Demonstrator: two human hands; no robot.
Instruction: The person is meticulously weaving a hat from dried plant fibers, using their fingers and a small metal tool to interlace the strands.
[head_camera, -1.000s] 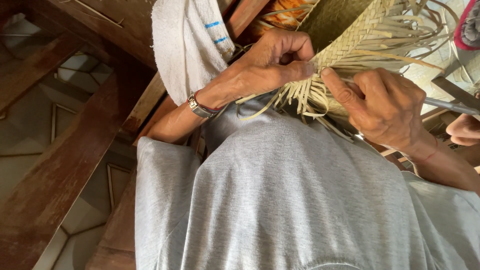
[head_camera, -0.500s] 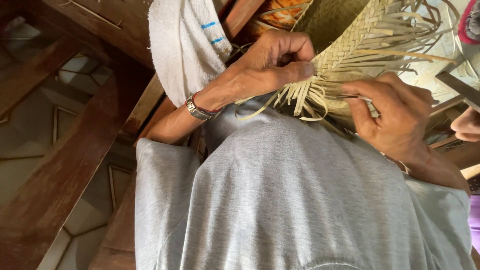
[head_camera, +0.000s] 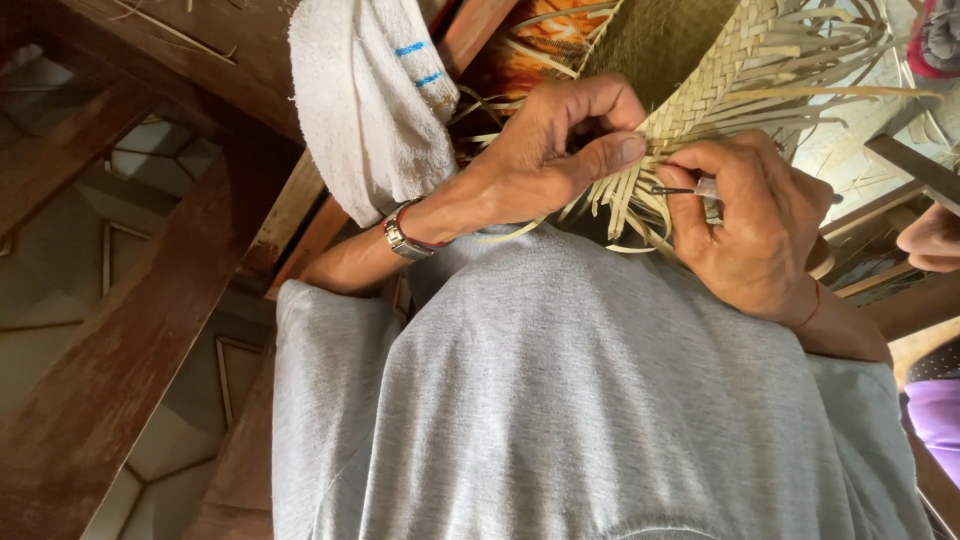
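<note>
A half-woven mat of pale straw strips (head_camera: 705, 90) lies above my lap, its loose ends fanning out toward my chest. My left hand (head_camera: 555, 150) pinches the woven edge between thumb and fingers; a metal watch is on that wrist. Beside it, my right hand (head_camera: 750, 225) grips a thin metal needle-like tool (head_camera: 680, 189), whose tip points left into the loose strips. The two hands almost touch at the mat's edge.
A white towel (head_camera: 365, 95) with blue stripes hangs over a wooden beam (head_camera: 200, 270) on the left. My grey shirt fills the lower frame. Orange cloth (head_camera: 540, 50) shows behind the mat. Another person's hand (head_camera: 930, 240) is at the right edge. A tiled floor lies below left.
My right hand has moved up and left to the mat's edge and now shows the thin tool in its fingers. My left hand stays pinched on the weave.
</note>
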